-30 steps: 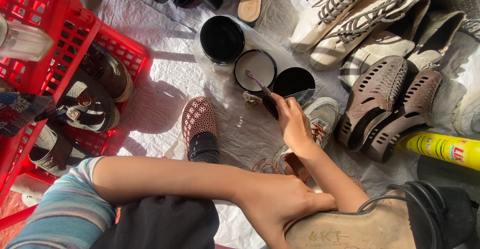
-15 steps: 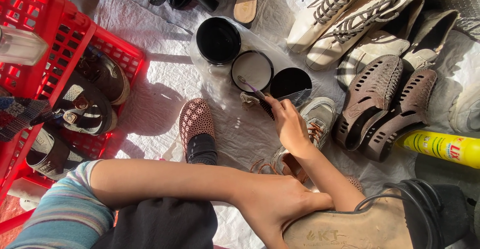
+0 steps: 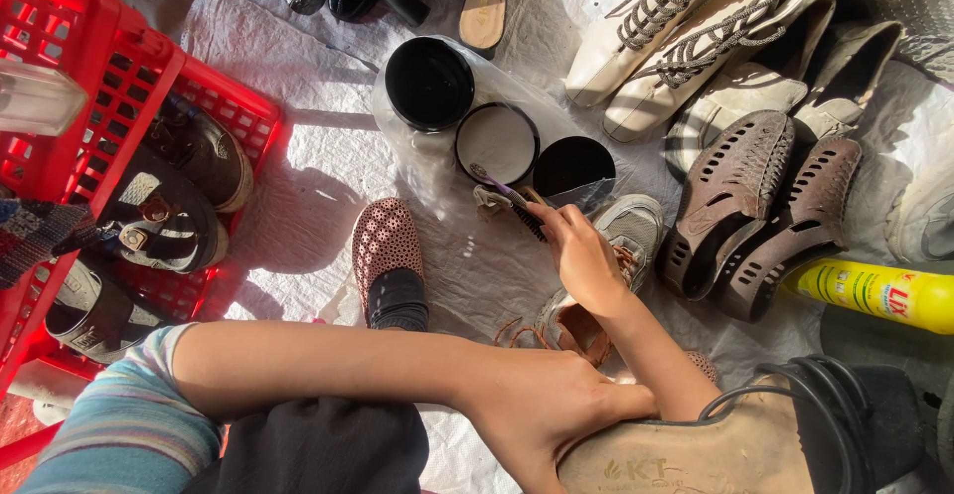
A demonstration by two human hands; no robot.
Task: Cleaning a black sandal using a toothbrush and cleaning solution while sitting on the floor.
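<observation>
My right hand (image 3: 581, 255) grips a small dark brush (image 3: 509, 198), its bristle end at the near rim of an open round tin with pale contents (image 3: 497, 139). Two more open black tins (image 3: 429, 82) (image 3: 571, 164) sit beside it, all on a clear plastic sheet. My left hand (image 3: 537, 410) reaches across my lap and clasps a tan-soled sandal with black straps (image 3: 696, 452) at the bottom right. A brown perforated shoe (image 3: 386, 255) lies just left of my right hand.
A red plastic crate (image 3: 149, 77) on the left holds several sandals. Cream lace-up boots (image 3: 686, 37), brown perforated shoes (image 3: 765, 206), a grey sneaker (image 3: 631, 226) and a yellow spray can (image 3: 879, 293) lie on the white sheet to the right.
The brush tip has shifted slightly left along the pale tin's near rim. My left hand has kept its hold on the sandal.
</observation>
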